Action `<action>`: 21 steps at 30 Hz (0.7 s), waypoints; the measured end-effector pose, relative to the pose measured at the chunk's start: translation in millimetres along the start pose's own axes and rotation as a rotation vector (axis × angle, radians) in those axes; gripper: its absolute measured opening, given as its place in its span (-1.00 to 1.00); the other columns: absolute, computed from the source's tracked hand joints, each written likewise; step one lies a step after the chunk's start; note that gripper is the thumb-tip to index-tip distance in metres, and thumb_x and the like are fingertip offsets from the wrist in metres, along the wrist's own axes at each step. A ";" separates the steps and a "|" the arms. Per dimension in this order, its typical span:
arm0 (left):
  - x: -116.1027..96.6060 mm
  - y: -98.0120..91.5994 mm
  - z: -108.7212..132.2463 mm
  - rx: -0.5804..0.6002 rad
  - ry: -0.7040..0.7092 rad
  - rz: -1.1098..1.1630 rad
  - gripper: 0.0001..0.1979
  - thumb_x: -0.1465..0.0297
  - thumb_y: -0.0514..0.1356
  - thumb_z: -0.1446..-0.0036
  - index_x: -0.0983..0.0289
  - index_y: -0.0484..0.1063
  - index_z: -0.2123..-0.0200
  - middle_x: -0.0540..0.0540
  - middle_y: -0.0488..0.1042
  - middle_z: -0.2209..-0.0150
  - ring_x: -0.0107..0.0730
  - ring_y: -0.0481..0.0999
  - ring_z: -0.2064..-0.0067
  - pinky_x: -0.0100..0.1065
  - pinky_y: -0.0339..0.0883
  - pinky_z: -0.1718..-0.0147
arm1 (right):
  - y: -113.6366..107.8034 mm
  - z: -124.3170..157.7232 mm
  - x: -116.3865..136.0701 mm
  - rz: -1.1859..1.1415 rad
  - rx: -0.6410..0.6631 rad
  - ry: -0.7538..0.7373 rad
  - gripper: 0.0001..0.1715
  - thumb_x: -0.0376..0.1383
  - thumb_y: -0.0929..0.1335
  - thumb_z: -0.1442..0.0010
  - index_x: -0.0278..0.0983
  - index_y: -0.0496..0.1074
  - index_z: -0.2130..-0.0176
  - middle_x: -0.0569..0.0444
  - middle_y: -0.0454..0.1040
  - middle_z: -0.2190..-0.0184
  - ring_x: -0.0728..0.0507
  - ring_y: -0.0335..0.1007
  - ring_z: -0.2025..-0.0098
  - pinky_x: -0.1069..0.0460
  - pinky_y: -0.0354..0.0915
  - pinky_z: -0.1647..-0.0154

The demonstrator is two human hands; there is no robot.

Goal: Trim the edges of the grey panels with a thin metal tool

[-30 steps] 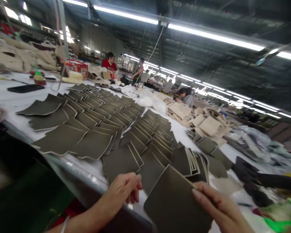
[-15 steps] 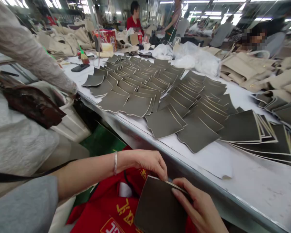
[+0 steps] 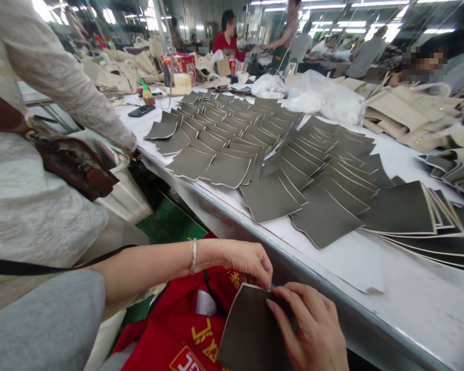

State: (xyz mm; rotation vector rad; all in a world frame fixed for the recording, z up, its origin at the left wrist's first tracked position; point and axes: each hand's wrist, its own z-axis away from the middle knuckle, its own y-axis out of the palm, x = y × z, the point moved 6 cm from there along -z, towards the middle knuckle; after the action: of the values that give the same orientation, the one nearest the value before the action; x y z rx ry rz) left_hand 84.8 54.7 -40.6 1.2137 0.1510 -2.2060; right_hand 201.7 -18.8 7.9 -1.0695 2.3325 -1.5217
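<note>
Both my hands pinch one dark olive panel, held low in front of the tabletop edge.

My left hand's fingers (image 3: 261, 270) are closed narrowly on the top corner of the dark panel (image 3: 247, 330), while my right hand (image 3: 313, 330) lies over its right side with fingers curled down onto the face. The panel is flat, matte, leathery-looking, with a pale cut edge and rounded corners; its lower part runs out of view. It sits over red fabric (image 3: 178, 330) with yellow print, below the tabletop (image 3: 371, 268), which is white with a metal rim. On it, just beyond my hands, rows of matching olive panels (image 3: 270, 198) overlap like shingles. At my left stands another person in a white sleeve (image 3: 62, 77) with a brown bag (image 3: 77, 165). Farther things blur.
</note>
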 end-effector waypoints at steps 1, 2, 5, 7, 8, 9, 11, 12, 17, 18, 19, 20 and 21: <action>-0.6 0.2 1.2 -0.010 0.012 -0.011 -0.88 0.39 0.24 0.28 0.32 0.41 0.58 -0.04 0.36 0.65 -0.50 0.34 0.57 -0.48 0.23 0.58 | 0.4 0.2 0.0 0.007 0.000 -0.005 -0.85 -0.30 0.33 -0.25 -0.24 0.39 0.14 0.03 0.45 0.25 -0.13 0.39 0.23 -0.06 0.11 0.14; -1.2 0.3 2.5 -0.023 0.027 -0.025 -0.88 0.39 0.24 0.27 0.32 0.40 0.58 -0.05 0.35 0.64 -0.51 0.32 0.57 -0.49 0.21 0.58 | 0.5 -0.1 0.3 0.014 0.000 -0.013 -0.85 -0.30 0.33 -0.25 -0.24 0.39 0.14 0.03 0.45 0.26 -0.13 0.40 0.23 -0.07 0.10 0.13; -2.0 0.7 6.1 -0.090 0.090 -0.124 -0.90 0.39 0.20 0.23 0.32 0.39 0.58 -0.08 0.28 0.64 -0.55 0.24 0.57 -0.49 0.11 0.60 | 1.2 -1.5 2.2 0.028 0.004 -0.035 -0.87 -0.32 0.33 -0.24 -0.24 0.38 0.16 0.04 0.46 0.28 -0.13 0.39 0.25 -0.08 0.08 0.12; -1.2 1.5 8.3 -0.139 0.129 -0.221 -0.91 0.40 0.18 0.20 0.31 0.39 0.59 -0.09 0.23 0.65 -0.56 0.18 0.57 -0.49 0.03 0.61 | 2.9 -1.5 4.5 0.019 0.012 -0.050 -0.88 -0.35 0.33 -0.23 -0.24 0.37 0.17 0.06 0.46 0.29 -0.12 0.38 0.27 -0.08 0.06 0.12; -0.4 2.3 9.3 -0.155 0.142 -0.262 -0.92 0.40 0.17 0.19 0.31 0.39 0.59 -0.10 0.21 0.65 -0.56 0.17 0.56 -0.48 0.01 0.61 | 4.6 -1.0 5.7 0.006 0.024 -0.053 -0.89 -0.36 0.33 -0.23 -0.24 0.36 0.18 0.06 0.46 0.30 -0.11 0.38 0.27 -0.07 0.06 0.12; 0.7 3.0 10.2 -0.165 0.148 -0.290 -0.92 0.41 0.17 0.18 0.31 0.39 0.59 -0.10 0.20 0.65 -0.55 0.17 0.55 -0.48 0.01 0.60 | 6.7 -0.1 6.8 -0.014 0.041 -0.051 -0.92 -0.36 0.33 -0.23 -0.24 0.35 0.20 0.07 0.45 0.32 -0.10 0.37 0.28 -0.07 0.05 0.11; 2.1 4.3 11.9 -0.165 0.159 -0.331 -0.93 0.42 0.18 0.17 0.31 0.40 0.58 -0.10 0.22 0.64 -0.54 0.19 0.52 -0.48 0.03 0.58 | 11.2 2.1 8.5 -0.069 0.085 -0.031 -0.96 -0.37 0.31 -0.24 -0.23 0.32 0.27 0.10 0.43 0.35 -0.09 0.36 0.29 -0.07 0.05 0.10; 2.0 4.4 12.7 -0.162 0.167 -0.352 -0.94 0.43 0.18 0.17 0.32 0.40 0.58 -0.10 0.23 0.64 -0.53 0.20 0.51 -0.48 0.04 0.57 | 12.8 3.1 9.1 -0.090 0.102 -0.022 -0.94 -0.38 0.30 -0.25 -0.22 0.31 0.29 0.11 0.42 0.36 -0.08 0.35 0.30 -0.06 0.05 0.09; 0.0 2.8 14.7 -0.115 0.205 -0.379 -0.91 0.42 0.17 0.13 0.32 0.45 0.51 -0.09 0.27 0.60 -0.53 0.22 0.49 -0.49 0.09 0.52 | 7.0 3.7 8.4 -0.060 0.038 -0.024 -0.89 -0.33 0.32 -0.26 -0.24 0.34 0.16 0.04 0.45 0.26 -0.12 0.37 0.21 -0.07 0.08 0.07; 0.7 2.1 14.4 -0.113 0.202 -0.367 -0.89 0.41 0.16 0.13 0.32 0.45 0.50 -0.09 0.28 0.59 -0.53 0.23 0.49 -0.49 0.10 0.52 | 5.8 3.3 7.7 -0.054 0.022 -0.029 -0.86 -0.32 0.32 -0.25 -0.25 0.35 0.14 0.03 0.46 0.25 -0.12 0.37 0.20 -0.07 0.08 0.08; 2.1 1.4 13.9 -0.115 0.192 -0.355 -0.89 0.41 0.16 0.13 0.32 0.45 0.50 -0.09 0.28 0.59 -0.53 0.23 0.49 -0.49 0.10 0.52 | 5.3 3.1 7.3 -0.057 0.013 -0.036 -0.86 -0.32 0.33 -0.25 -0.25 0.36 0.14 0.03 0.46 0.25 -0.11 0.37 0.21 -0.07 0.09 0.09; 4.2 0.6 13.2 -0.120 0.176 -0.342 -0.89 0.41 0.16 0.14 0.32 0.45 0.50 -0.09 0.27 0.60 -0.53 0.22 0.50 -0.50 0.09 0.53 | 5.1 3.1 7.0 -0.067 0.002 -0.041 -0.87 -0.33 0.33 -0.25 -0.25 0.37 0.15 0.05 0.46 0.27 -0.10 0.38 0.22 -0.06 0.09 0.10; 6.3 0.1 12.4 -0.121 0.159 -0.322 -0.89 0.40 0.16 0.14 0.32 0.44 0.50 -0.09 0.26 0.61 -0.54 0.22 0.51 -0.50 0.08 0.54 | 4.9 3.4 6.9 -0.078 -0.013 -0.041 -0.88 -0.34 0.34 -0.25 -0.25 0.39 0.16 0.06 0.46 0.27 -0.09 0.38 0.24 -0.06 0.09 0.10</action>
State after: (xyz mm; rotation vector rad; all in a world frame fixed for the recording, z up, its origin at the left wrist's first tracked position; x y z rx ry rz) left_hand 73.3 47.0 -38.5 1.3735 0.5725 -2.3258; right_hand 196.0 -24.5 3.7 -1.1970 2.3019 -1.4981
